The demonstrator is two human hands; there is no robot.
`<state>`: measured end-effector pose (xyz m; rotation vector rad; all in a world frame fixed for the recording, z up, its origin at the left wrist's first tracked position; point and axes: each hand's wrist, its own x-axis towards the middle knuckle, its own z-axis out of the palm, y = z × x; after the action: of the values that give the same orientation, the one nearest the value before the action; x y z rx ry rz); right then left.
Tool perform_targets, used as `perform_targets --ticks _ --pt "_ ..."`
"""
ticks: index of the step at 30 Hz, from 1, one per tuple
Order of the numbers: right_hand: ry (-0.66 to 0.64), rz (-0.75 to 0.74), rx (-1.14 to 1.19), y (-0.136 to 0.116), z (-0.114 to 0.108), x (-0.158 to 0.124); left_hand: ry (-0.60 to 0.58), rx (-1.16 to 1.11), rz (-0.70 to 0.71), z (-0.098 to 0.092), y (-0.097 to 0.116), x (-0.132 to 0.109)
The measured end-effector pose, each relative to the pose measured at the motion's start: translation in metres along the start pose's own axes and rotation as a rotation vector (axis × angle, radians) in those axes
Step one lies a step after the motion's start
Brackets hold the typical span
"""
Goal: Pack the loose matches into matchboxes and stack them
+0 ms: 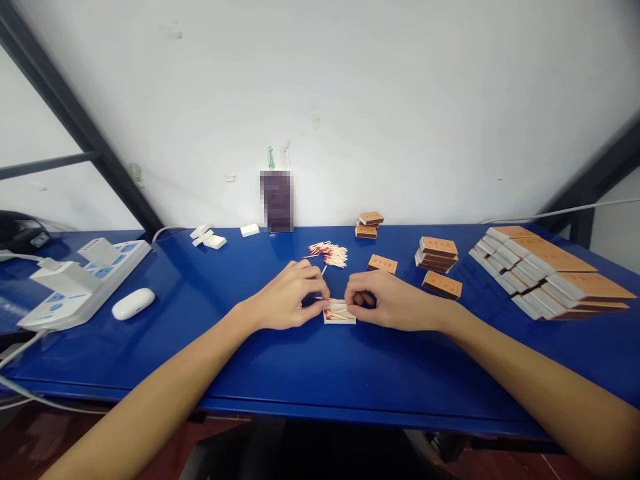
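Note:
A small open white matchbox tray (340, 313) with red-tipped matches in it lies on the blue table (310, 373) between my hands. My left hand (290, 297) is curled at the tray's left end, fingers pinched on matches. My right hand (385, 300) is curled at the tray's right end, fingertips pressed on it. A loose pile of matches (330, 253) lies just behind my hands. One closed matchbox (383, 264) sits behind my right hand.
Stacks of matchboxes (437, 253) and a long fanned row of matchboxes (545, 270) fill the right side. Another small stack (369, 225) stands by the wall. A power strip with adapters (85, 280) and a white earbud case (133, 303) lie at the left.

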<state>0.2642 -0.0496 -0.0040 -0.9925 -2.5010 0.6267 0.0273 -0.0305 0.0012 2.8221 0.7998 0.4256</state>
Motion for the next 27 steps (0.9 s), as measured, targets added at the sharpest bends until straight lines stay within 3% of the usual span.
perform_targets --ticks 4,10,17,22,27 --pt "-0.016 0.024 0.030 0.000 0.004 0.001 -0.019 -0.051 0.000 0.001 0.000 0.000" --pt "0.063 -0.009 -0.009 -0.007 0.004 0.000 0.118 0.017 -0.071 -0.005 -0.019 -0.003" --pt "0.158 -0.020 -0.107 0.003 0.008 0.006 -0.033 0.177 -0.135 -0.003 -0.035 -0.007" --pt "0.054 0.094 -0.298 0.023 0.013 0.036 -0.002 0.118 -0.135 0.002 -0.039 -0.004" --pt "-0.002 0.102 -0.297 0.030 0.012 0.056 -0.041 0.094 -0.192 0.001 -0.042 -0.005"
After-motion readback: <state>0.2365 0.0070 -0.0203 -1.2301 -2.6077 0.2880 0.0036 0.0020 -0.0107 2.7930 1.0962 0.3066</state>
